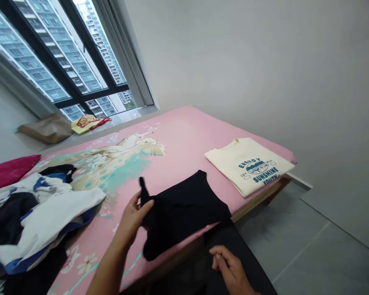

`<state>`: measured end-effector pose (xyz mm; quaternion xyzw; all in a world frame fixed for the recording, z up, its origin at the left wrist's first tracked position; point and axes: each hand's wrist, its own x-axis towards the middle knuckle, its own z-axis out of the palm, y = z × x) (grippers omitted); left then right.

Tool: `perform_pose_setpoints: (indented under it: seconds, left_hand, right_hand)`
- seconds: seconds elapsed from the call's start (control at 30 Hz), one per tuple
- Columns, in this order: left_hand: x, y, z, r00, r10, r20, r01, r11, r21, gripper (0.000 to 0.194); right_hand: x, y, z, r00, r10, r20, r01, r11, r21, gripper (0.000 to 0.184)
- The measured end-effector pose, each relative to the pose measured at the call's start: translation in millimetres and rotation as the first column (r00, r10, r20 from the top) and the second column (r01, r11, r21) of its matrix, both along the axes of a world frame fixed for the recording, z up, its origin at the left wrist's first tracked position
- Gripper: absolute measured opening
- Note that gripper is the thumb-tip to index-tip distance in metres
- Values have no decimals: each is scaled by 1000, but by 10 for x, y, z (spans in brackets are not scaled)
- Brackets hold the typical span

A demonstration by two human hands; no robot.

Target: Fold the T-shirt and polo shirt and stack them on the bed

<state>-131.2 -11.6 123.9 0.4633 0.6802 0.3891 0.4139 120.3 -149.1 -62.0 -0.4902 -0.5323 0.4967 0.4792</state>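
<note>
A black top (184, 209) lies spread near the front edge of the bed, its far end narrowing to a strap-like corner. My left hand (137, 213) grips its left end between thumb and fingers, lifting a small dark flap upright. My right hand (229, 266) hovers apart from the cloth, low in front of the bed edge and over my dark trouser leg (242, 250). Its fingers are curled together, with nothing visible in them. To the right of the black top rests a neatly folded cream T-shirt (252, 164) with blue print.
A pink bedsheet (184, 127) with bird and flower patterns covers the bed. Rumpled white, blue and black clothes (52, 217) pile up at left beside a magenta cloth (12, 172). By the window sit a brown bag (49, 129) and a yellow-red bag (87, 123).
</note>
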Motion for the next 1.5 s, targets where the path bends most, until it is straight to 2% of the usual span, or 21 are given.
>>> perform_pose_setpoints:
  seconds: [0.07, 0.17, 0.23, 0.3, 0.37, 0.57, 0.7, 0.77, 0.8, 0.87, 0.93, 0.97, 1.03, 1.1, 1.2, 1.33, 1.4, 1.5]
  left_hand:
    - [512, 221, -99, 996, -66, -67, 64, 997, -36, 77]
    - [1163, 489, -439, 977, -169, -132, 154, 981, -114, 72]
    - [1434, 594, -684, 955, -232, -184, 202, 965, -168, 68]
    - [1557, 645, -859, 938, -263, -226, 219, 955, -202, 67]
    - [1570, 664, -931, 931, -267, -248, 220, 954, -203, 66]
    - [1542, 725, -847, 916, -296, -270, 258, 951, -169, 65]
    - [1591, 727, -896, 909, -336, -246, 301, 938, -170, 73]
    - [1556, 679, -926, 910, -324, -259, 302, 946, -120, 64]
    - [1522, 645, -938, 901, -310, -303, 308, 950, -54, 55]
    - [1443, 563, -967, 838, -281, -467, 375, 919, 119, 43]
    - [1383, 471, -1026, 688, -276, -671, 522, 831, 193, 47]
    - [1367, 425, -1069, 590, -289, -754, 594, 788, 163, 52]
    - [1365, 342, -1174, 422, -333, -843, 667, 744, 40, 63]
    - [1385, 287, -1266, 331, -350, -876, 682, 731, -34, 67]
    - [1393, 266, -1307, 315, -352, -881, 688, 725, -44, 67]
    - [1300, 214, -1194, 337, -402, -852, 731, 682, -33, 68]
    - [1230, 122, -1128, 343, -392, -854, 752, 659, 0, 63]
    - [1158, -65, -1093, 314, -356, -880, 793, 609, 36, 61]
  right_hand:
    - [-1, 81, -1, 1000, -21, -9, 21, 999, -42, 36]
    - [13, 118, -26, 1000, 22, 9, -22, 998, -59, 37]
    - [29, 108, -47, 999, 42, 23, -41, 997, -69, 37]
    - [45, 100, -57, 999, 44, 20, -42, 995, -89, 38]
    - [52, 106, -60, 999, 44, 4, -43, 994, -104, 39]
    - [25, 146, -87, 999, 47, -23, -50, 990, -130, 38]
    - [39, 147, -59, 999, 31, -20, -33, 989, -148, 38]
    - [55, 146, -27, 1000, 23, -13, -24, 989, -147, 38]
    - [61, 146, -12, 1000, 22, -12, -23, 989, -149, 37]
    - [66, 152, 8, 1000, 23, -18, -25, 987, -158, 37]
    - [59, 158, 14, 999, 22, -25, -26, 985, -171, 37]
    - [53, 159, 14, 999, 22, -26, -26, 984, -174, 37]
    - [43, 156, 8, 999, 28, -17, -31, 983, -179, 37]
    - [41, 145, -1, 999, 35, -7, -36, 982, -186, 37]
    - [52, 124, -14, 999, 33, 10, -31, 982, -186, 37]
    - [71, 108, -13, 999, 25, 30, -20, 986, -163, 36]
    - [77, 103, -6, 1000, 10, 24, -6, 987, -159, 36]
    - [75, 97, -7, 1000, -4, 2, 4, 985, -172, 35]
